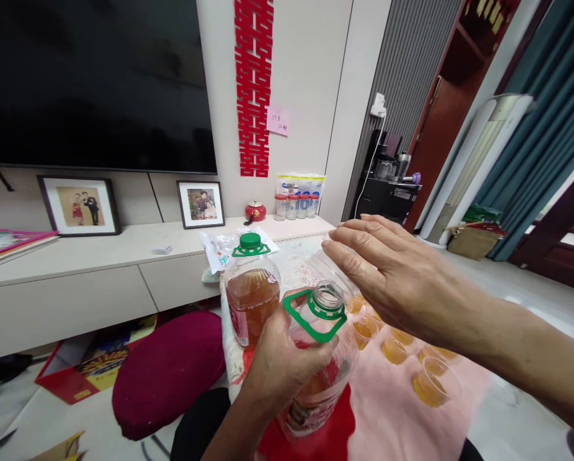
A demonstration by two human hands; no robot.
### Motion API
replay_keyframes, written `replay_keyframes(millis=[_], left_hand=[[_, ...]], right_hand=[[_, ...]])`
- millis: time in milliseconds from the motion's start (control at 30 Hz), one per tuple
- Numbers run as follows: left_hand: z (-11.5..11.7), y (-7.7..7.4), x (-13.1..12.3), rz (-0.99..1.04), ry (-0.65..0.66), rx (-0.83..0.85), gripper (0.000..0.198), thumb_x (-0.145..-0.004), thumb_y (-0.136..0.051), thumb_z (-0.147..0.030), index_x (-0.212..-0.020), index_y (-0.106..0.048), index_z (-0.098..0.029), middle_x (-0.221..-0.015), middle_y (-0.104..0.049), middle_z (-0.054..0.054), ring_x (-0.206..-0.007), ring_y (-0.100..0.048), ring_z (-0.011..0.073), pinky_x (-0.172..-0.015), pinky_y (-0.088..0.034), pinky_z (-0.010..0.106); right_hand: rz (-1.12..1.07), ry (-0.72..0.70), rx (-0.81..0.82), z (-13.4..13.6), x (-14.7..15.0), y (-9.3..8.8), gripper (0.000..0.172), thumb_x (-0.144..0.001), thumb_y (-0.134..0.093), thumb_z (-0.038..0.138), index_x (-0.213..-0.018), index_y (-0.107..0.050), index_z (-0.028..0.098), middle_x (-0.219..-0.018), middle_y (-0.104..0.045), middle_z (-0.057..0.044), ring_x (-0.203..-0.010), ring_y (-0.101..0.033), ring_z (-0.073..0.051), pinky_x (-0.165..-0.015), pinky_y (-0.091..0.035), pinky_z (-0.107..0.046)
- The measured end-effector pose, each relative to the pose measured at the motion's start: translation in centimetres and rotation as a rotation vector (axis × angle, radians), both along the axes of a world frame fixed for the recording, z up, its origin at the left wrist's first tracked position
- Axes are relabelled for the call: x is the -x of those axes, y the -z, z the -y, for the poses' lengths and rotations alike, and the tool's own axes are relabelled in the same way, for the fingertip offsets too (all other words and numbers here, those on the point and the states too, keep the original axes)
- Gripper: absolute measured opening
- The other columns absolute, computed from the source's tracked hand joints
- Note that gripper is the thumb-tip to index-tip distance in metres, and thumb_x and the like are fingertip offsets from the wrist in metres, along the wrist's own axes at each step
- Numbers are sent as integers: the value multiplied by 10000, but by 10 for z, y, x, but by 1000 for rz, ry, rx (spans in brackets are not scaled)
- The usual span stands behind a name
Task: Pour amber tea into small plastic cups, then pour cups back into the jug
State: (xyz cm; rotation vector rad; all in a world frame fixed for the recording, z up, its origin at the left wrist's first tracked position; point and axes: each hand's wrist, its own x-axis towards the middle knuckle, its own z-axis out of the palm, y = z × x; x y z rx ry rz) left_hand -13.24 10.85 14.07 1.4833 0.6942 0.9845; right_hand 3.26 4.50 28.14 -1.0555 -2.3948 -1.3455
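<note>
My left hand is wrapped round the upper part of a clear plastic bottle, just below its green carrying handle. This bottle stands uncapped, its mouth facing up. To its left is a second bottle of amber liquid, closed with a green cap. Stretched out flat, my right hand hovers beyond and right of the open neck, holding nothing visible. Several clear plastic cups of yellow-orange liquid stand beneath and beside it; my hand and forearm hide some of them.
The cups stand on a pink cloth over the table. A maroon round stool is at the left. Behind runs a white cabinet bearing framed photos, a red pot and lidded jars.
</note>
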Motion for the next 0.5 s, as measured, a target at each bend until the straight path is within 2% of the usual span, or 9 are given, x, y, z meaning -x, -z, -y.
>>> replay_keyframes(millis=[200,500], left_hand=[[1,0,0,6,3,26,556,-737,-817,-332,-1240,-613,-212,-1311,-782,78,-1253,-735,285,-1223,-536,515],[1,1,1,9,7,8,539,-749,-802,-304,-1247,-614,-216,-1321,-773,75,-1265,-729,275,-1221,-536,500]], right_hand=[[15,15,-29,0,1,0,350,-1055,-418,29,-1183,-744,13,-1178,-820,-224,-1081,-798,-331,-968,-673,-502],[9,8,-30,1,3,0,347,-1047,-424,18,-1177,-745,8,-1179,-819,-228,-1080,-799,-336,-966,-671,-502]])
